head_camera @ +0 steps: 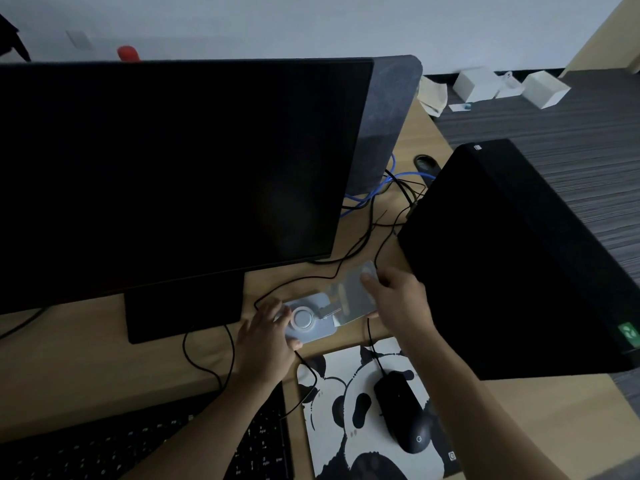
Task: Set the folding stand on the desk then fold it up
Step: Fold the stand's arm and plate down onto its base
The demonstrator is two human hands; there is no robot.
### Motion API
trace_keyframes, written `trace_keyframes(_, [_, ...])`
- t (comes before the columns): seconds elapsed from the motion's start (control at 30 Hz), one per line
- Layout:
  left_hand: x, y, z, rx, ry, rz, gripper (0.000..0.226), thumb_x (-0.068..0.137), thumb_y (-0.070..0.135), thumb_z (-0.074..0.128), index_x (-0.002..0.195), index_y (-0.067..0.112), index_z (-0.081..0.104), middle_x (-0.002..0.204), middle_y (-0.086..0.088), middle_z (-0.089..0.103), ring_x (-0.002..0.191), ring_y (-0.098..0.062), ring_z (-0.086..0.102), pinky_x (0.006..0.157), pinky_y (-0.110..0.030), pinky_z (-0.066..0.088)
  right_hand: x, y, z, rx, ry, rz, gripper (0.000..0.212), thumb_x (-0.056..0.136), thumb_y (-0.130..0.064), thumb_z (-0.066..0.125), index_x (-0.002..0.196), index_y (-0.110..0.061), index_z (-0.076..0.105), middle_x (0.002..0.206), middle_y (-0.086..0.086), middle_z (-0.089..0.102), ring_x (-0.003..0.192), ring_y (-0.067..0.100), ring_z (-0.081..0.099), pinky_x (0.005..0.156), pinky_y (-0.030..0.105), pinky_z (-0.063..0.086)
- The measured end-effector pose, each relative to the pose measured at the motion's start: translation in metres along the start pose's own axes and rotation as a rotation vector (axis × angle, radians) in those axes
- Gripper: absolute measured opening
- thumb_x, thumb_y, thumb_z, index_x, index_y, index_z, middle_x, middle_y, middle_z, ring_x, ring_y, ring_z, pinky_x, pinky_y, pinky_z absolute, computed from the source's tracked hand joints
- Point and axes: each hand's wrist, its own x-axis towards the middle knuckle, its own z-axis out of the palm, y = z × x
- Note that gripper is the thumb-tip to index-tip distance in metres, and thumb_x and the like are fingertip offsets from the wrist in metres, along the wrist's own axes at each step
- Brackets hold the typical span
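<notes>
The silver folding stand (332, 306) lies on the wooden desk (104, 368), between the monitor's foot and the black computer tower. Its base plate with a round ring faces up at the left; a second plate joins it at a hinge and rises to the right. My left hand (270, 337) grips the left edge of the base plate, thumb underneath by the near corner. My right hand (398, 303) holds the raised plate from the right, fingers laid over its upper face.
A large dark monitor (173, 174) stands right behind the stand. A black tower (519, 265) is close on the right. Black cables (311, 278) run around the stand. A panda mouse pad (349, 420) with a black mouse (405, 414) and a keyboard (156, 448) lie nearer me.
</notes>
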Motion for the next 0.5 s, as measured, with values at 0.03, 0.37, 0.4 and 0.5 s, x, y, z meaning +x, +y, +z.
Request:
trace_keyframes(0.03, [0.0, 0.0, -0.001, 0.002, 0.001, 0.002, 0.058, 0.069, 0.031, 0.078, 0.123, 0.02, 0.058, 0.141, 0.002, 0.051, 0.129, -0.021, 0.049, 0.098, -0.042, 0.042, 0.003, 0.002, 0.0, 0.027, -0.008, 0.016, 0.03, 0.089, -0.032, 0.062, 0.081, -0.005, 0.071, 0.074, 0.013, 0.07, 0.072, 0.03, 0.07, 0.067, 0.051, 0.059])
trace_keyframes(0.37, [-0.001, 0.003, -0.004, 0.002, -0.022, -0.019, 0.058, 0.073, 0.033, 0.075, 0.127, 0.021, 0.056, 0.144, 0.002, 0.05, 0.135, -0.019, 0.043, 0.101, -0.045, 0.04, -0.012, -0.025, 0.02, -0.244, -0.117, -0.111, 0.024, 0.092, -0.031, 0.057, 0.081, -0.014, 0.068, 0.069, 0.003, 0.069, 0.063, 0.021, 0.066, 0.055, 0.027, 0.053])
trace_keyframes(0.4, [-0.001, 0.005, -0.005, -0.002, -0.031, -0.033, 0.057, 0.076, 0.033, 0.073, 0.129, 0.023, 0.054, 0.145, 0.003, 0.048, 0.135, -0.019, 0.042, 0.103, -0.044, 0.039, -0.02, -0.033, 0.035, -0.401, -0.121, -0.21, 0.024, 0.093, -0.031, 0.053, 0.087, -0.012, 0.067, 0.072, 0.005, 0.07, 0.065, 0.023, 0.067, 0.056, 0.028, 0.051])
trace_keyframes(0.5, [-0.001, 0.009, -0.014, -0.045, -0.039, -0.094, 0.045, 0.087, 0.034, 0.057, 0.13, 0.023, 0.051, 0.143, 0.002, 0.05, 0.133, -0.019, 0.045, 0.104, -0.039, 0.04, -0.042, -0.057, 0.074, -0.576, -0.128, -0.367, 0.019, 0.094, -0.021, 0.048, 0.096, -0.008, 0.061, 0.084, 0.011, 0.072, 0.076, 0.03, 0.071, 0.052, 0.029, 0.042])
